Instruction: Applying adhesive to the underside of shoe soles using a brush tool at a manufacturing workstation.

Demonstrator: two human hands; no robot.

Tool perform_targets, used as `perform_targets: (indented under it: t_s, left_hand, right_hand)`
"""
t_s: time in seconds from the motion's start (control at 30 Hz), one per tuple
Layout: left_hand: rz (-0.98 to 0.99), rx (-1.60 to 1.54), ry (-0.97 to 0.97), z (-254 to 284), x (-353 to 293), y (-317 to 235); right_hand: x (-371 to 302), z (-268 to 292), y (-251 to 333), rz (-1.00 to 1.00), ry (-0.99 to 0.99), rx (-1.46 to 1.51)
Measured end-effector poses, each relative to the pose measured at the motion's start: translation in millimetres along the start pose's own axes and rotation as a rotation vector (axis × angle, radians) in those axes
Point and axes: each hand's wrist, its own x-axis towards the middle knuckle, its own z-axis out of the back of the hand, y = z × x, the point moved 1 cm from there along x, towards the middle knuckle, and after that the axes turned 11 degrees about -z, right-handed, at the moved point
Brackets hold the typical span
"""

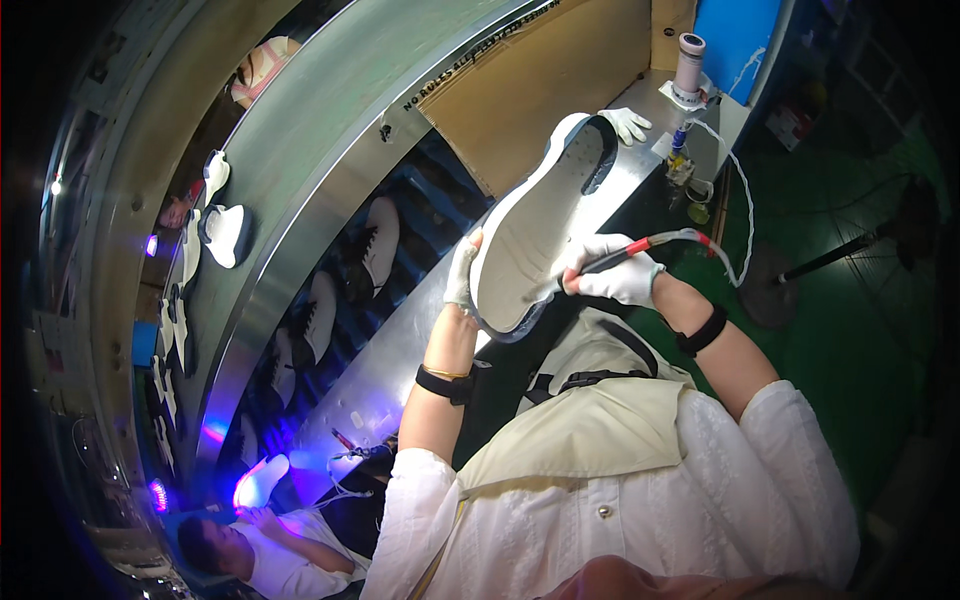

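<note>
A large white shoe sole (520, 240) with a dark, translucent rim is tilted in front of me, its inner side facing up. My left hand (463, 272), in a white glove with bare fingertips, grips its left edge. My right hand (618, 277), gloved the same way, is closed around a slim black pen-like tool (608, 260) with a red band. The tool's tip points at the sole's inside near the lower right edge; whether it touches is hard to see. A pale tube (738, 170) with red bands runs from the tool toward the table's far corner.
A white glove (626, 125) lies past the sole on the metal table (400, 345). Beyond are a pink bottle (690, 62) and cardboard (540, 80). Shoes (378, 245) fill a rack at left, below a conveyor (300, 130) carrying soles (226, 235). A co-worker (270, 550) sits lower left.
</note>
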Motion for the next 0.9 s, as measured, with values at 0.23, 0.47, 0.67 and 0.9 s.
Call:
perform_targets:
  t_s: [0.23,0.47,0.67,0.9]
  left_hand:
    - [0.094,-0.056,-0.076,0,-10,-8]
    - [-0.066,0.016,0.085,-4,-16,-9]
    - [-0.104,-0.163,0.12,-10,-26,-7]
    - [-0.103,-0.05,0.044,-5,-36,-8]
  right_hand:
    - [0,7,1,0.047,0.023,-0.278]
    - [5,19,3,0.253,-0.042,-0.414]
    - [7,25,7,0.31,-0.153,-0.189]
    - [1,27,17,0.226,-0.119,-0.442]
